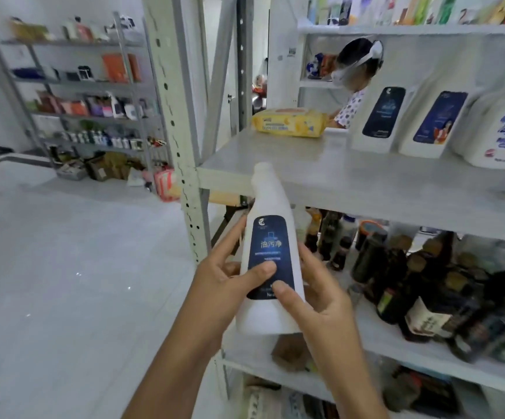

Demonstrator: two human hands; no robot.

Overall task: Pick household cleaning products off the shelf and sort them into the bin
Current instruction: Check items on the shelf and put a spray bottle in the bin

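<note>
A white bottle (271, 204) with a dark blue label is held nearly upright between two hands, cap end up. The left hand (225, 285) grips its left side, thumb pressed on the label. The right hand (320, 300) grips its right side, thumb on the label too (the two thumbs almost meet). Above and right of the hands, two matching bottles (379, 122) stand on a grey shelf (366, 182); a yellow pack (289, 123) lies straight above them.
</note>
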